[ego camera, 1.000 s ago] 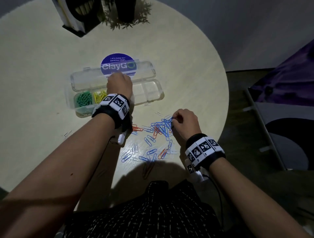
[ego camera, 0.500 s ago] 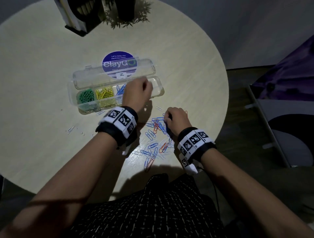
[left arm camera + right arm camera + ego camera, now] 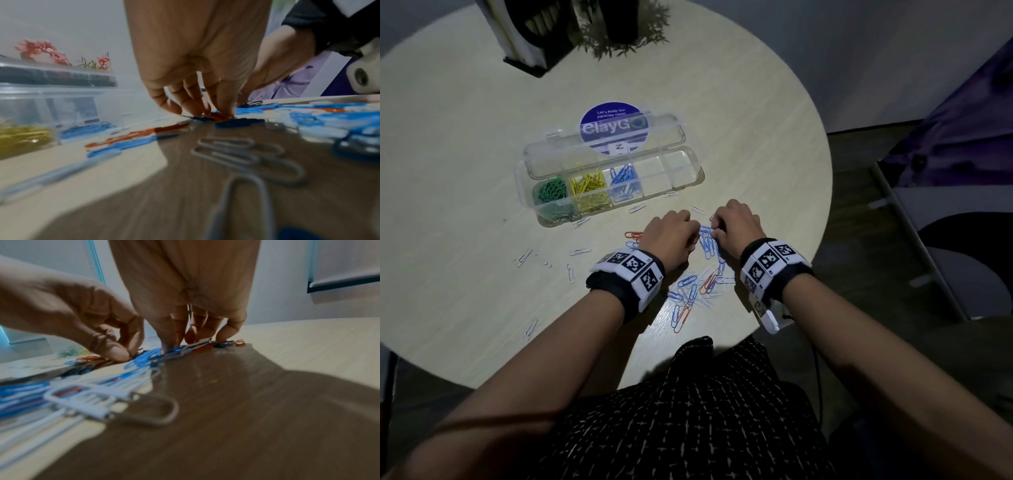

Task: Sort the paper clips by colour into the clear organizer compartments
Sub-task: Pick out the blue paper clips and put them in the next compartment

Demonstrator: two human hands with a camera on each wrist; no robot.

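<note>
Left hand (image 3: pixel 671 236) and right hand (image 3: pixel 736 228) meet over loose blue clips (image 3: pixel 708 241) beside the organizer (image 3: pixel 690 178).

Clear glossy plastic organizer (image 3: pixel 690 173) on pale wood-grain table (image 3: pixel 465 144).

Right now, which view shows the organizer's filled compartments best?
Head view: the clear organizer lies open from above, with green, yellow and blue compartments distinct. Left wrist shows only its blurred side wall; right wrist barely a smear behind the left hand.

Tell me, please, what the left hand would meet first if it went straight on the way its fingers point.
Likely the blue clips under its fingertips, then the table; the left hand points down.
</note>
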